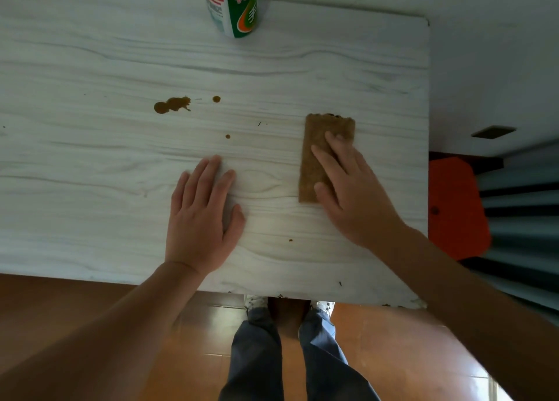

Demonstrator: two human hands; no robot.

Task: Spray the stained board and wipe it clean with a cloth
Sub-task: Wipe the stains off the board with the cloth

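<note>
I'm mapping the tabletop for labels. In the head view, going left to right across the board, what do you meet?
Big brown stain → left hand → spray bottle → cloth → right hand → orange stool.

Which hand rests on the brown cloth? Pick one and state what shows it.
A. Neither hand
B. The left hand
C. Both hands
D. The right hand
D: the right hand lies flat on the brown cloth, while the left hand lies flat on the bare board, apart from the cloth.
</note>
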